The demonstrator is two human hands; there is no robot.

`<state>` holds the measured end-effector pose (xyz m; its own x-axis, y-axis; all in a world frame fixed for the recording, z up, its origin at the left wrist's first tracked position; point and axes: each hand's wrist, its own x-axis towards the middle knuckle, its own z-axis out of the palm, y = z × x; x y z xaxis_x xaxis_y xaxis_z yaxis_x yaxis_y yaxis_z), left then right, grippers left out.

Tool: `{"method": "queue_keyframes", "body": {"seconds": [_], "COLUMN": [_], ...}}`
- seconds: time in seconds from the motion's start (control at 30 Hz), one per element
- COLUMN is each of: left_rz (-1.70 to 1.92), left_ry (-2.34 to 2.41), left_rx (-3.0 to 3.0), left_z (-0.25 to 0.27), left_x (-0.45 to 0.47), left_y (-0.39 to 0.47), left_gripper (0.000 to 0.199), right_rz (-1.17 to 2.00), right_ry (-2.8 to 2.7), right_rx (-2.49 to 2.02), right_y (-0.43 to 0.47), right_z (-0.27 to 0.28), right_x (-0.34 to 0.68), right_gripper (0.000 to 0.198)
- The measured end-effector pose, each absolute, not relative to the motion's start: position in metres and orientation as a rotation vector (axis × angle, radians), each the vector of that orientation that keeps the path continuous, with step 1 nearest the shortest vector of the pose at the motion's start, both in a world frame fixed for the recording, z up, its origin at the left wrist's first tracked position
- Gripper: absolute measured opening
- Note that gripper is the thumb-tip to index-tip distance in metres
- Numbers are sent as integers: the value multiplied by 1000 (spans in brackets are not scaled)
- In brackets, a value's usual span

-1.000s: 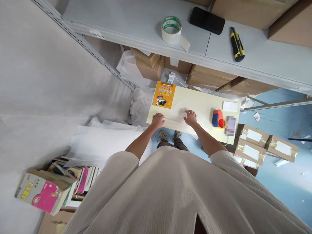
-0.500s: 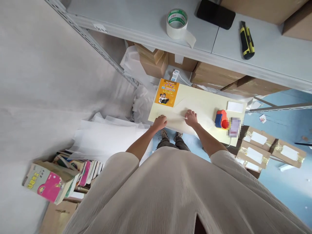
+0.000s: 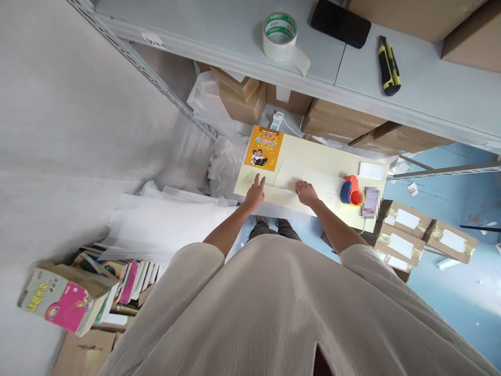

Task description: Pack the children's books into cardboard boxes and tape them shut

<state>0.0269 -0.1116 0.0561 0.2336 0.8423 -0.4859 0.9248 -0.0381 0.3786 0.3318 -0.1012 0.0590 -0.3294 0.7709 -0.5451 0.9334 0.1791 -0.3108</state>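
A thin, translucent white packing sheet (image 3: 321, 180) lies over the middle of the pale yellow tabletop (image 3: 336, 151). My right hand (image 3: 306, 193) is on its near part, fingers curled and closed on the sheet. My left hand (image 3: 255, 193) is open at the table's left front, with fingers stretched out towards the orange book (image 3: 264, 149). That book lies flat, cover up, at the back left corner, a little beyond my fingertips. To the right of the sheet stands a red and blue tape dispenser (image 3: 350, 190).
A phone-like item (image 3: 370, 202), blurred out, and a white block (image 3: 371, 170) lie at the table's right. The shelf above holds a tape roll (image 3: 279, 36), a black phone (image 3: 340, 23) and a utility knife (image 3: 389, 68). White sheets (image 3: 156, 219) and books (image 3: 70, 300) are at left.
My left hand has moved slightly forward and its fingers have straightened from a curl. The packing sheet now lies flatter on the table. My right hand stays on it.
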Motion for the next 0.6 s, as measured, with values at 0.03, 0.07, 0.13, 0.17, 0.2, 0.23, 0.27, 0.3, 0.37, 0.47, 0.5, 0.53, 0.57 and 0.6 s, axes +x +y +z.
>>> {"method": "queue_keyframes", "body": {"seconds": [0.03,0.07,0.13,0.17,0.2,0.23,0.27,0.3,0.37,0.47,0.5,0.53,0.57,0.6], "left_rz": [-162,-156,-166,-179,-193,-201,-200,-189,-160,-133,-121,-106,-89,-72], "left_ry": [1628,1632,1612,1597,1586,1583,1591,1608,1651,1693,1700,1702,1703,1705], "left_rx": [1878,1872,1864,1860,1856,1852,1849,1845,1837,1837,1844,1853,1861,1867], "left_z": [56,57,57,58,59,60,62,63,67,73,75,77,79,80], "left_x": [27,28,28,28,28,28,27,27,26,27,28,30,31,34], "left_y": [-111,-110,-109,-109,-108,-107,-106,-105,-99,-85,-79,-72,-65,-58], "left_gripper": [87,85,72,63,55,50,46,45,45,45,45,45,46,47], "right_rz": [-893,-899,-911,-921,-930,-932,-928,-919,-904,-934,-954,-974,-991,-1003], "right_ry": [2193,2191,2185,2184,2186,2188,2188,2183,2153,2072,2039,2007,1977,1955], "right_rx": [1627,1627,1631,1632,1637,1654,1684,1726,1823,1946,1984,2025,2065,2104], "right_y": [-101,-102,-103,-104,-105,-105,-105,-105,-101,-92,-88,-85,-81,-77], "right_z": [60,60,62,63,64,65,66,67,69,72,73,73,73,73], "right_x": [333,334,334,334,334,335,335,337,341,351,355,358,360,362], "right_gripper": [32,32,31,31,32,33,34,36,43,56,58,59,59,58]}}
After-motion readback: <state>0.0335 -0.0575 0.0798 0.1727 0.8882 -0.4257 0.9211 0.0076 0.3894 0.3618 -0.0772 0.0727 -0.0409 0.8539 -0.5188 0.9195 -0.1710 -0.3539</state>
